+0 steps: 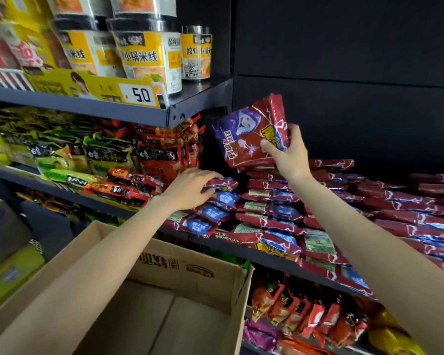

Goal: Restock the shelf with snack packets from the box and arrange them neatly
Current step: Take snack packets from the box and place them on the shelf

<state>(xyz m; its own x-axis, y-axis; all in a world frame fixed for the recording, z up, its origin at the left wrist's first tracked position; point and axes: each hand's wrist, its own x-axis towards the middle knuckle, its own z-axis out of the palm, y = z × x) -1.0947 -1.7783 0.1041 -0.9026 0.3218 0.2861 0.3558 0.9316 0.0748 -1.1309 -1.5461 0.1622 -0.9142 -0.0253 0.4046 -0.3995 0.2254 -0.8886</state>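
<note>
Against a dark back panel, the dark metal shelf (272, 254) runs across the middle of the view, heaped with flat stacks of dark red snack packets (344, 213) that reach from its left end to the right edge of the frame. Some of the front packets overhang the shelf lip. Below and in front stands the open cardboard box (190, 272), its flaps up and its brown floor bare where it can be seen. To the left, on the neighbouring shelf, lie green and black noodle packs (100, 155) and orange-red noodle packs (164, 155), the latter just beside the red stacks. On the shelf above stand yellow-labelled rice noodle cups (144, 52), stacked two high, behind a yellow price strip with a white tag reading 5.0 (139, 94). Under the main shelf a lower row holds orange-red snack bags (305, 311) standing on edge.

The right hand (287, 152) is raised above the stacks and grips a small bundle of red and purple packets (251, 131), thumb across the printed front and fingers wrapped round the right edge, the bundle tilted and clear of the pile beneath. The left hand (190, 188) lies palm down on the leftmost stack, its fingers curled over the end of the top packet (222, 183) there.
</note>
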